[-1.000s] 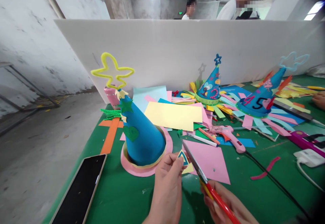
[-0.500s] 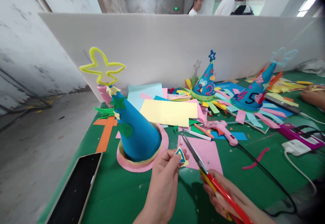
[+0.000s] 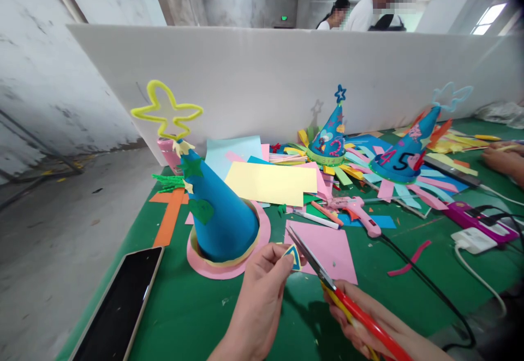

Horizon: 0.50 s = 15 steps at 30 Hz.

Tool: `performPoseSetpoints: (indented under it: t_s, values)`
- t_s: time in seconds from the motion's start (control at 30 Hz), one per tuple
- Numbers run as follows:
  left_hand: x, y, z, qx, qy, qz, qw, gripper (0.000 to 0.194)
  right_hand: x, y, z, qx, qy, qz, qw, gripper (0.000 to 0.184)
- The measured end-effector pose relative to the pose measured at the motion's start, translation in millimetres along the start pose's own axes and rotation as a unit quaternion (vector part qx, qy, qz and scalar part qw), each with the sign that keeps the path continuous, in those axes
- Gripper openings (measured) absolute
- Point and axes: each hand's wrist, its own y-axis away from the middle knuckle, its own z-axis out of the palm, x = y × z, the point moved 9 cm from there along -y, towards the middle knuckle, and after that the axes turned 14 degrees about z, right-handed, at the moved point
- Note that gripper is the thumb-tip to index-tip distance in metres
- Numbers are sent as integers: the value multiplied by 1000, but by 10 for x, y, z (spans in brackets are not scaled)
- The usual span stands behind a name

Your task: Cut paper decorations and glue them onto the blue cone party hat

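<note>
Two hands are working at lower centre: left hand [image 3: 262, 280] is pinching a blue-and-yellow triangular cutout [image 3: 297, 262], probably leaving its right edge free; right hand [image 3: 352, 317] is gripping red-handled scissors [image 3: 327, 280], blades nearly together. Blue cone hat [image 3: 225, 224] is sitting centre-left; pink sheet [image 3: 333, 254] is lying behind the blades, pink glue gun [image 3: 360, 212] crowding centre-right.

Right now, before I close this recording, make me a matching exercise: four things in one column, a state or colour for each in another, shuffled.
Things:
1. Scissors
2. Glue gun
3. Phone
4. Left hand

States:
A. Face up, screen dark
B. Pinching a blue-and-yellow cut-out
C. Held in the right hand
D. Pink, unheld

Right pairs: 1-C, 2-D, 3-A, 4-B
</note>
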Motion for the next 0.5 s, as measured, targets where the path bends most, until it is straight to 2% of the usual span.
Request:
performPoseSetpoints:
  t_s: [0.27,0.5]
  values:
    - [-9,2,17,14,5,-7,1000,14,33,-38,18,1,-17,17,1000,36]
    - [-51,-6,-10,8,9,-11,1000,14,88,-115,38,-44,-35,19,998,44]
